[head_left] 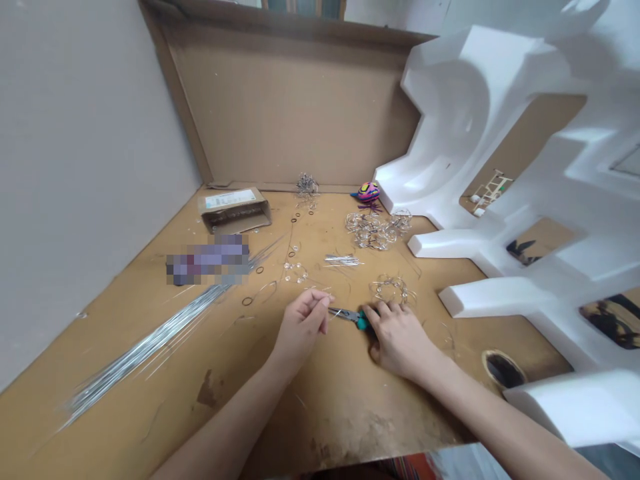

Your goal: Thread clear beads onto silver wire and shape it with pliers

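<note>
My right hand (397, 340) grips teal pliers (356, 319); my left hand (300, 328) pinches thin wire (331, 312) at their tips. Wire rings (393, 290) lie just ahead on the board (320, 413).

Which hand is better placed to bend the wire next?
Right, probably: the right hand already grips the pliers, their nose reaching toward the left hand, whose fingertips seem to pinch a thin wire.

one head-worn camera, the only view, looks forward and down from above the near edge of the wooden workbench (330, 407), close over the left hand (303, 327) and right hand (400, 340), facing the cardboard back panel (290, 107).
</note>
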The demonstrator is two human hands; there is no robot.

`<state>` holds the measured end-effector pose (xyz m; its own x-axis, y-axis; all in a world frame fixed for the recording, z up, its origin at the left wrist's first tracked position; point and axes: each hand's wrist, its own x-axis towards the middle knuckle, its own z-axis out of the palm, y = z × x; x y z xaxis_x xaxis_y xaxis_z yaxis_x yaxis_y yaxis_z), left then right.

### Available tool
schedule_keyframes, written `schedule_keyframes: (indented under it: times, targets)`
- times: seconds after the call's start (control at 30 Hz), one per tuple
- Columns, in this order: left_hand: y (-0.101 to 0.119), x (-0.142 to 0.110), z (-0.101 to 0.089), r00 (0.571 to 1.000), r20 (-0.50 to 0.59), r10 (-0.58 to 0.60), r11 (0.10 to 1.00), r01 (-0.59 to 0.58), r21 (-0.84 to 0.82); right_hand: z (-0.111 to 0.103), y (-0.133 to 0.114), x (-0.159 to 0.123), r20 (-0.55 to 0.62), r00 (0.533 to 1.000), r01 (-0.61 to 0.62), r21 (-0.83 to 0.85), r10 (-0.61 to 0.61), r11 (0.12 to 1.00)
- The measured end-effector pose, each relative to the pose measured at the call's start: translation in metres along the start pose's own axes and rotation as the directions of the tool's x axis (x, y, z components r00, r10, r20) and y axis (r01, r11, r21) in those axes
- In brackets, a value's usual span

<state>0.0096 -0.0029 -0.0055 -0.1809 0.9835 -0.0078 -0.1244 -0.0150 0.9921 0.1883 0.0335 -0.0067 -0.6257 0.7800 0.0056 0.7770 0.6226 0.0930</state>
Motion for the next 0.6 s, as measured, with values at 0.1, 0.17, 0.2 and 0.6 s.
schedule_keyframes:
  times: [0.1, 0.17, 0.2, 0.6]
  targets:
    - [0.000, -0.001, 0.000, 1.000, -0.010, 0.026, 1.000, -0.026, 0.000, -0.002, 0.004, 0.004, -0.017, 1.000, -0.026, 0.009, 0.026, 1.000]
    - [0.000, -0.002, -0.002, 0.999, -0.014, 0.049, 0.999, -0.049, 0.007, -0.006, 0.011, 0.004, -0.043, 0.998, -0.044, 0.052, 0.046, 0.998]
    - [-0.001, -0.002, -0.002, 0.998, -0.021, 0.064, 0.998, -0.064, 0.013, -0.009, 0.016, 0.003, -0.055, 0.997, -0.056, 0.087, 0.061, 0.995]
    - [-0.004, -0.009, -0.001, 0.957, -0.116, 0.265, 0.928, -0.221, 0.301, -0.025, 0.020, -0.037, 0.220, 0.975, -0.196, 0.921, -0.035, 0.337]
